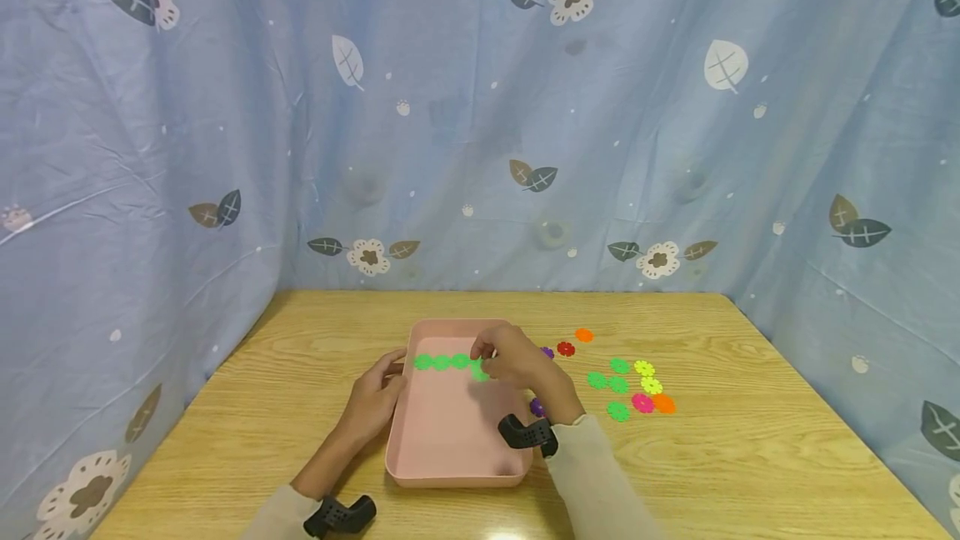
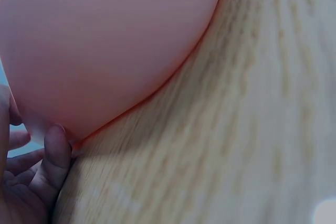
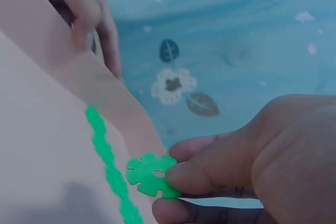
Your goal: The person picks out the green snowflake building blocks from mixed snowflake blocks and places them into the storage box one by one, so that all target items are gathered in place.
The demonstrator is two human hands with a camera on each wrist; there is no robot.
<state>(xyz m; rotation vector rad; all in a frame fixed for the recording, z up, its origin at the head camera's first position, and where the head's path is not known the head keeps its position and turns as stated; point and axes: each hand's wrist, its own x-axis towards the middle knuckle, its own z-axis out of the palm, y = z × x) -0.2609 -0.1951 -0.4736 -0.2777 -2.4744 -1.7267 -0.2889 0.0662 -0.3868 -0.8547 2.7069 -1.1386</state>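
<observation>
A pale pink tray [image 1: 457,448] stands on the wooden table. My left hand [image 1: 378,394] holds its left side; in the left wrist view the thumb [image 2: 56,148] lies against the tray's outer wall. Above the tray's upper right part, my right hand [image 1: 513,361] pinches a green flower-shaped disc [image 3: 147,174] with slots round its edge, between thumb and fingers. Inside the tray, near the far end, runs a row of several green discs [image 3: 107,156], close together. The held disc is close to the end of this row; whether they touch I cannot tell.
Right of the tray lie loose slotted discs: several green [image 1: 618,385], yellow [image 1: 644,367], orange [image 1: 584,335], dark red [image 1: 566,349], pink [image 1: 642,403] and purple [image 1: 537,407], the purple ones partly behind the right arm. A blue patterned curtain [image 1: 450,123] hangs round the table [image 1: 720,457].
</observation>
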